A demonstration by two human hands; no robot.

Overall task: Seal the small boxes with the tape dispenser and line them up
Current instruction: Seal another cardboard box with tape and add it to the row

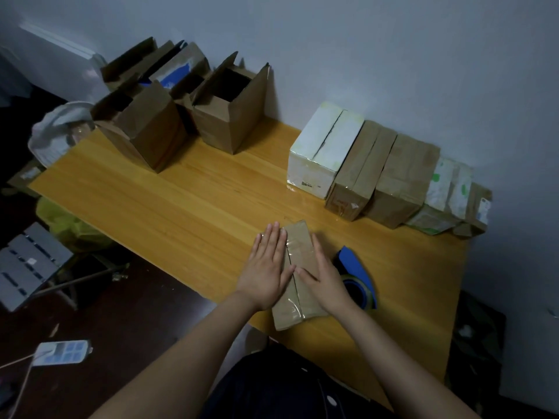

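Note:
A small brown cardboard box [298,246] lies near the front edge of the wooden table [181,192], with clear tape along its top seam. My left hand [267,267] presses flat on the box's left flap, fingers straight. On the right flap rests my right hand [325,273], also flat. The blue tape dispenser [357,273] stands on the table just right of my right hand, partly hidden by it. A row of several closed boxes [384,173], white and brown, is lined up along the wall at the right.
Several open brown boxes [181,116] stand at the table's far left. A white plastic bag [57,131] hangs off the left corner. On the floor to the left are a grey rack [30,267], a yellow bag [66,225] and a power strip [60,352].

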